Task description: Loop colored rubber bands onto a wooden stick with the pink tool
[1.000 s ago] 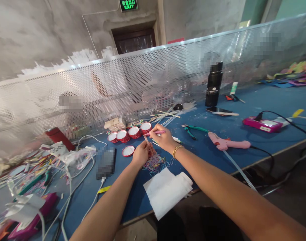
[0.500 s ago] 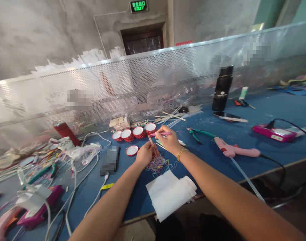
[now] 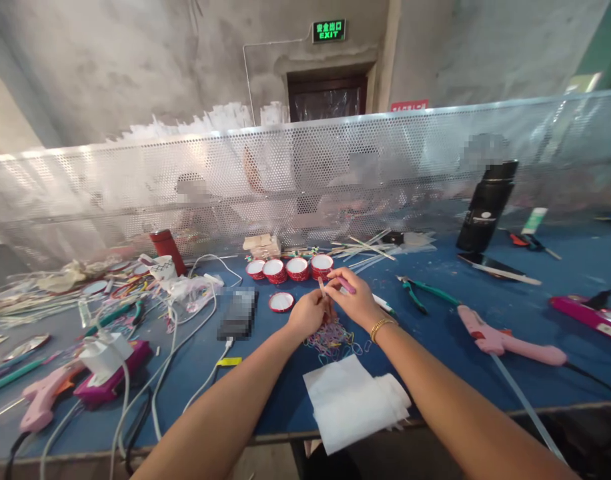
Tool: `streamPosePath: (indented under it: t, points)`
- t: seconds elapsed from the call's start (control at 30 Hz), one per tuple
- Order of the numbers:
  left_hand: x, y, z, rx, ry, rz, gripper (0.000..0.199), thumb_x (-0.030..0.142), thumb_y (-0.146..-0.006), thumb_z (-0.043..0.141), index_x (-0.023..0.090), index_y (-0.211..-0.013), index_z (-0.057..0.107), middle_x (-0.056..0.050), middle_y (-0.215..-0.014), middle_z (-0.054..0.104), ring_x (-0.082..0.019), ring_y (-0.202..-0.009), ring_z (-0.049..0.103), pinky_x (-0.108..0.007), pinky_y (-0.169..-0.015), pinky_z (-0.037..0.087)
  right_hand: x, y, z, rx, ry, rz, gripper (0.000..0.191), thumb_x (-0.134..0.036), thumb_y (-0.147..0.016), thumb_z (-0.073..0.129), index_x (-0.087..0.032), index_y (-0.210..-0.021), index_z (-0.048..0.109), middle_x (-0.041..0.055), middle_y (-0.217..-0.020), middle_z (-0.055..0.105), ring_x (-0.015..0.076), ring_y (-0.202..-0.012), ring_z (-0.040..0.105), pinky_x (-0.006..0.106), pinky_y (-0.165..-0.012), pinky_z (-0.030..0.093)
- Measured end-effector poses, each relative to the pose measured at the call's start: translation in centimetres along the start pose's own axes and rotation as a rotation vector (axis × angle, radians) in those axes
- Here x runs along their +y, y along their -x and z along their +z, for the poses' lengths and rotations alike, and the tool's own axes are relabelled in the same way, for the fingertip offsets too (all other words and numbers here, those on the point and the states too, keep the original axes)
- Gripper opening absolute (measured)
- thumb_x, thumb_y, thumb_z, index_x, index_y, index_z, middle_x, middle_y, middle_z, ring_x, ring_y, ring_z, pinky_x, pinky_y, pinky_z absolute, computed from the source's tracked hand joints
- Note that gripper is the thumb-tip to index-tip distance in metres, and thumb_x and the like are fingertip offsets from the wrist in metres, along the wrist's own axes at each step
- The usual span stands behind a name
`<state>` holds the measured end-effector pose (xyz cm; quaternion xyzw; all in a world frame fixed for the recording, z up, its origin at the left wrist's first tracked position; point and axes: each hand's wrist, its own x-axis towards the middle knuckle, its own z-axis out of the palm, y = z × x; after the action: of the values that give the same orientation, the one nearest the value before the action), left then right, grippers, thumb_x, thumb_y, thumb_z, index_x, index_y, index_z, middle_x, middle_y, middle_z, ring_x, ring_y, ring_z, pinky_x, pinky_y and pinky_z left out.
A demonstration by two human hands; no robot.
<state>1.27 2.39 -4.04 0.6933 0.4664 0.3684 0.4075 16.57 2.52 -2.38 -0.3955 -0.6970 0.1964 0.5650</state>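
Note:
My left hand (image 3: 305, 315) is closed on a small flat wooden stick (image 3: 322, 287), which stands up from its fingers. My right hand (image 3: 358, 303), with a gold bracelet at the wrist, grips a pink-purple pen (image 3: 346, 285); its fingertips are at the stick, and whether they touch it I cannot tell. A pile of coloured rubber bands (image 3: 331, 341) lies just below both hands. Behind them stand several red round drum-like pieces with white tops (image 3: 297, 267). One flat red-rimmed disc (image 3: 281, 302) lies left of my left hand.
White sheets (image 3: 353, 400) lie at the front edge. Green-handled pliers (image 3: 413, 297) and a pink glue gun (image 3: 505, 340) are on the right, near a black bottle (image 3: 487, 210). A phone (image 3: 238, 315), cables and a second glue gun (image 3: 45, 397) occupy the left. A perforated metal screen (image 3: 225, 180) runs behind.
The view has turned left, so everything appears further right. The pen has tilted, its back end now pointing down and right, and my right fingers are closer to the stick's top.

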Motion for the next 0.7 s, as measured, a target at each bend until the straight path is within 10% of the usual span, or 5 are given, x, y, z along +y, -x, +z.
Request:
streamPosePath:
  t: [0.23, 0.7]
  points:
    - [0.9, 0.3, -0.1, -0.02, 0.021, 0.04, 0.025, 0.038, -0.089, 0.05, 0.017, -0.078, 0.059, -0.002, -0.069, 0.069, -0.013, -0.052, 0.06, -0.024, -0.051, 0.042, -0.3, -0.2, 0.2, 0.014, -0.121, 0.035, 0.019, -0.029, -0.075, 0.068, -0.024, -0.091, 0.06, -0.0003, -0.076, 0.071, 0.0212, -0.076, 0.069, 0.035, -0.078, 0.051]
    - [2.2, -0.3, -1.0, 0.327, 0.154, 0.03, 0.012, 0.014, -0.073, 0.063, 0.014, -0.083, 0.069, 0.004, -0.061, 0.052, -0.008, -0.055, 0.043, -0.021, -0.055, 0.034, -0.2, -1.2, -0.7, 0.212, -0.254, 0.064, 0.025, -0.034, -0.073, 0.069, -0.023, -0.094, 0.058, 0.0023, -0.078, 0.072, 0.0223, -0.073, 0.07, 0.036, -0.075, 0.055]
